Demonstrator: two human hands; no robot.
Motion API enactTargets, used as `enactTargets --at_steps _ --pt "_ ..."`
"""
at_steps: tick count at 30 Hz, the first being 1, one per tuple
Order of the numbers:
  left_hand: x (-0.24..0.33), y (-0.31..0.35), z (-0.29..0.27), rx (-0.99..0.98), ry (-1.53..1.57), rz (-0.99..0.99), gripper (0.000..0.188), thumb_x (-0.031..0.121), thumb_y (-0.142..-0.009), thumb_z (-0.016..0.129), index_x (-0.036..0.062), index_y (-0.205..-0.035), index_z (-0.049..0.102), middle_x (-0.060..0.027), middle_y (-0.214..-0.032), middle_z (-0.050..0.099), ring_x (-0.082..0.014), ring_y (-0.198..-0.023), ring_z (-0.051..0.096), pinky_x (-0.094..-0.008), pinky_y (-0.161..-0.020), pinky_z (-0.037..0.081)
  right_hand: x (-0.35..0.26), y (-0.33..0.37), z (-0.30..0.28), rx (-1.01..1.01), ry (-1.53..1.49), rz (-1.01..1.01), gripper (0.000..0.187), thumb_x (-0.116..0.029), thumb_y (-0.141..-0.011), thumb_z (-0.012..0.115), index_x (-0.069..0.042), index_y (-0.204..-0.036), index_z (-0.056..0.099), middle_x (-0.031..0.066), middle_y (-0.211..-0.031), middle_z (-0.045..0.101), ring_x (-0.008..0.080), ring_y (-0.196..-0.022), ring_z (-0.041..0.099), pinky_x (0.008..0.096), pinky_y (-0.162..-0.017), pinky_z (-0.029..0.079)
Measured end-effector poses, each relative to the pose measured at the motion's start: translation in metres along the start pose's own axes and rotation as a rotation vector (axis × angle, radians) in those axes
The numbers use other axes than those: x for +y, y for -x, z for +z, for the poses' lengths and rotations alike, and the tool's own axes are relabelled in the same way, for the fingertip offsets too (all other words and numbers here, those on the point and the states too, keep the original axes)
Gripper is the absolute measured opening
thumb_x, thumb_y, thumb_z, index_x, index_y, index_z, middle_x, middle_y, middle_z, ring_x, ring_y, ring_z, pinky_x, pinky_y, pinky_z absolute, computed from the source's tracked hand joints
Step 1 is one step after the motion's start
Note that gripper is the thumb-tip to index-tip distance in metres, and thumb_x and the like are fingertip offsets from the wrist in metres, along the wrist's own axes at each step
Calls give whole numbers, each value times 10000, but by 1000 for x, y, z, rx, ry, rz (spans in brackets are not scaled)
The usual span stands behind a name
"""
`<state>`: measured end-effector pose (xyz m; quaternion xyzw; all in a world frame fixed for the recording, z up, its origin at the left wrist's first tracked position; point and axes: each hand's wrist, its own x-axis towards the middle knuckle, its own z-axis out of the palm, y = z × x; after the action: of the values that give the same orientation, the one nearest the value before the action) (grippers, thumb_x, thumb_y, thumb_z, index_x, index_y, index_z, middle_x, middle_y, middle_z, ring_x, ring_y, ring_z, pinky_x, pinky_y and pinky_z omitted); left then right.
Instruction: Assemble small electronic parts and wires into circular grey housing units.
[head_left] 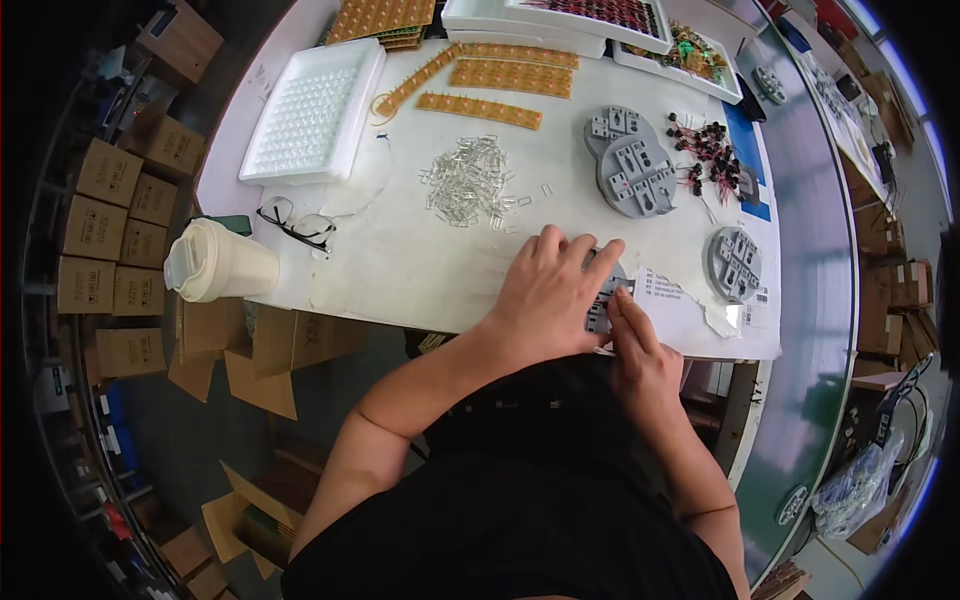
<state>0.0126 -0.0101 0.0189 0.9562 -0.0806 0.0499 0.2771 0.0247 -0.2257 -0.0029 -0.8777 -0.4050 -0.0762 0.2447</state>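
At the table's front edge, my left hand arches over a grey round plastic base, its fingers and thumb gripping the sides. Close against the same base is my right hand, its fingers pressed together at the right rim. Whatever those fingertips pinch is too small or hidden to tell. Most of the base lies covered by my hands. Beyond them spreads a loose pile of small shiny U-shaped pieces. More grey round bases with raised blocks are stacked to the right, and another base lies nearer the right edge.
Black parts with red wires lie at the right. Orange-brown board strips and a white tray of clear pieces sit farther back. Eyeglasses and a lidded cup stand left. Torn paper lies beside my right hand.
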Motion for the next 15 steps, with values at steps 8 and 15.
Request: enactTargets --at_steps 8,15 --pt "-8 16 11 394 184 128 1032 270 -642 1009 99 -1539 530 -164 -1381 548 -369 -1209 573 -464 -1013 545 6 -8 -65 138 -869 471 185 -62 -1008 631 8 -1116 764 175 -1083 760 261 -632 655 357 -625 528" --pt "-20 34 13 298 398 -13 1064 211 -655 1024 67 -1573 506 -201 -1335 574 -367 -1087 624 -447 -940 573 35 -51 -42 -74 -416 283 296 -276 -1084 658 11 -1045 719 164 -791 704 281 -631 642 415 -652 515"
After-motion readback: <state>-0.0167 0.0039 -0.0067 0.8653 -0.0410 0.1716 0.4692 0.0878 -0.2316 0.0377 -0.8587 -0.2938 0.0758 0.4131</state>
